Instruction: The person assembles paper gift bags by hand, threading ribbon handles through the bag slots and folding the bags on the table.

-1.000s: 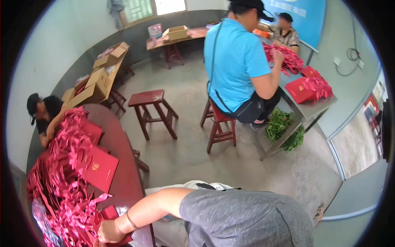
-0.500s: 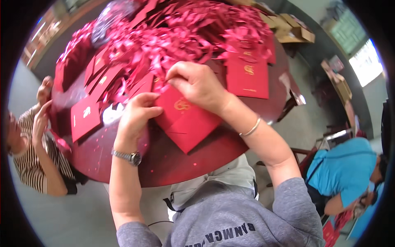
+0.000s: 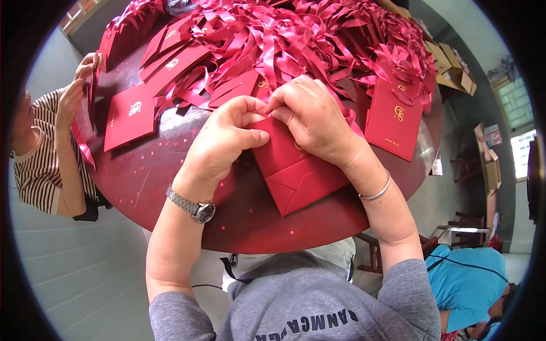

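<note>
A red paper gift bag [image 3: 301, 181] lies tilted across the front of the round table, its folded bottom toward me and gold lettering partly covered. My left hand [image 3: 222, 136] is closed on the bag's upper left corner, thumb lying over the face. Over the bag's top edge, my right hand [image 3: 318, 116] pinches with its fingertips against the left ones. A sliver of red shows between the fingertips, too small to tell whether ribbon or paper. Beyond the hands spreads a heap of shiny red ribbons [image 3: 273, 51] fixed to more red bags.
Flat red bags [image 3: 129, 116] lie at the left, another stack [image 3: 395, 116] at the right of the dark red table [image 3: 239, 227]. A person in stripes [image 3: 51, 148] handles a bag at the left. Someone in blue [image 3: 466, 284] sits at lower right. Cardboard boxes [image 3: 455, 68] stand behind.
My hands have come together at the bag's top edge; the right was raised a little apart before. The bag has turned, showing more of its folded bottom. The view has shifted.
</note>
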A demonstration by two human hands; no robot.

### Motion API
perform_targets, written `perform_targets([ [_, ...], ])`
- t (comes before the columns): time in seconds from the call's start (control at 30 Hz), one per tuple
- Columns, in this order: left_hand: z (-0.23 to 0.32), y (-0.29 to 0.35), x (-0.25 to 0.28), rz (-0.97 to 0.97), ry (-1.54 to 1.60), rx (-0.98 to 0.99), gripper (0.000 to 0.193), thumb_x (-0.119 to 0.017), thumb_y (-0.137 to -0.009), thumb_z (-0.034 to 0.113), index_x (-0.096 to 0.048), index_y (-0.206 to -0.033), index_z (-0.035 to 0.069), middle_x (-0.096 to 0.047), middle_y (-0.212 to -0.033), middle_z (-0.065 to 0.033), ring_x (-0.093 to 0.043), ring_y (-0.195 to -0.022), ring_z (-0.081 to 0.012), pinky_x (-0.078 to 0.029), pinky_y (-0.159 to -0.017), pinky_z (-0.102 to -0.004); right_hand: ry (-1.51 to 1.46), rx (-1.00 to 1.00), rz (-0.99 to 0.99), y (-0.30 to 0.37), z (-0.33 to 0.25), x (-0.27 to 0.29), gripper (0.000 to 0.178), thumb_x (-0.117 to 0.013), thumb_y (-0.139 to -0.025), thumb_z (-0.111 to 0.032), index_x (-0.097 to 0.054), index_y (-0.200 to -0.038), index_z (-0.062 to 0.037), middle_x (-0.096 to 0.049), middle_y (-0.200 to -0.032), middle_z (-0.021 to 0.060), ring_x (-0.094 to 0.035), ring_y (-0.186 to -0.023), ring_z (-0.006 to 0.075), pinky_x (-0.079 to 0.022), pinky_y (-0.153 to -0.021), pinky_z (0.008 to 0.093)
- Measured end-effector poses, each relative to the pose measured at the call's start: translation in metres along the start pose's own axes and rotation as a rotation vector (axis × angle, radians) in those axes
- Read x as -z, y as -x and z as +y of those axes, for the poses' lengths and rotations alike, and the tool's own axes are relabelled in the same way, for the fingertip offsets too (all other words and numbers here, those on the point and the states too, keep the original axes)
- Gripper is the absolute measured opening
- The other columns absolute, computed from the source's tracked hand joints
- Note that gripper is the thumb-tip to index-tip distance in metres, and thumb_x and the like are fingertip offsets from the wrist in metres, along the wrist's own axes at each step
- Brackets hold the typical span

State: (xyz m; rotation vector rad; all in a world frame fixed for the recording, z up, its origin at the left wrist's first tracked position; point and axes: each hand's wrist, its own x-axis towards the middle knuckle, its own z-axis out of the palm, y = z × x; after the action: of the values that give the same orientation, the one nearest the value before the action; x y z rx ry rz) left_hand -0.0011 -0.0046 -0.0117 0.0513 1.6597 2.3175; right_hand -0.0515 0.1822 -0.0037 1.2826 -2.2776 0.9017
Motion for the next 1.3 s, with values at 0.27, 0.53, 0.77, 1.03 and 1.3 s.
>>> perform_targets([
  [0.27,-0.009,-0.001,-0.003,0.026,0.066,-0.066,0.041,-0.064,-0.072,-0.014,-0.056,-0.108,0.001,-0.062,-0.099,-0.0033,-0.060,-0.086,-0.0090,-0.050,-0.078,-0.0198,-0.066,-0.144,0.030,0.005,-0.002,0.002,0.010,-0.066,-0.080,-0.003,-0.060,-0.088,-0.0059,-0.060,-0.083,0.0078,-0.056,-0.082,0.0264,-0.044,-0.076,0.0367],
  [0.53,-0.009,-0.001,-0.006,0.096,0.003,-0.042,0.041,-0.063,-0.072,-0.015,-0.057,-0.110,0.000,-0.060,-0.101,-0.0040,-0.059,-0.092,-0.0096,-0.050,-0.080,-0.0216,0.052,0.034,0.268,0.007,-0.008,0.017,0.008,-0.067,-0.080,-0.003,-0.061,-0.085,-0.0048,-0.063,-0.083,0.0095,-0.060,-0.081,0.0268,-0.046,-0.071,0.0357],
  [0.77,-0.010,0.000,-0.010,0.143,-0.134,-0.110,0.038,-0.061,-0.076,-0.014,-0.056,-0.111,-0.001,-0.061,-0.104,-0.0050,-0.058,-0.095,-0.0092,-0.049,-0.081,-0.0214,0.127,-0.144,-0.094,0.012,-0.022,0.016,0.006,-0.068,-0.078,-0.010,-0.064,-0.080,-0.0069,-0.064,-0.076,0.0078,-0.062,-0.070,0.0268,-0.043,-0.065,0.0377],
  [1.03,-0.003,0.008,-0.013,0.222,-0.486,-0.230,0.032,-0.060,-0.076,-0.010,-0.057,-0.107,-0.002,-0.063,-0.101,-0.0055,-0.060,-0.094,-0.0104,-0.049,-0.081,-0.0231,0.116,-0.253,-0.056,0.007,-0.034,0.004,0.004,-0.066,-0.078,-0.010,-0.064,-0.079,-0.0068,-0.064,-0.073,0.0104,-0.062,-0.068,0.0305,-0.047,-0.063,0.0396],
  [1.3,-0.025,0.001,-0.018,0.279,-0.717,-0.406,0.033,-0.054,-0.073,-0.013,-0.058,-0.104,-0.002,-0.063,-0.093,-0.0109,-0.063,-0.090,-0.0190,-0.049,-0.082,-0.0297,0.352,-0.168,0.014,0.019,-0.030,-0.021,0.009,-0.058,-0.072,-0.016,-0.060,-0.072,-0.0072,-0.062,-0.068,0.0100,-0.064,-0.063,0.0251,-0.049,-0.056,0.0390],
])
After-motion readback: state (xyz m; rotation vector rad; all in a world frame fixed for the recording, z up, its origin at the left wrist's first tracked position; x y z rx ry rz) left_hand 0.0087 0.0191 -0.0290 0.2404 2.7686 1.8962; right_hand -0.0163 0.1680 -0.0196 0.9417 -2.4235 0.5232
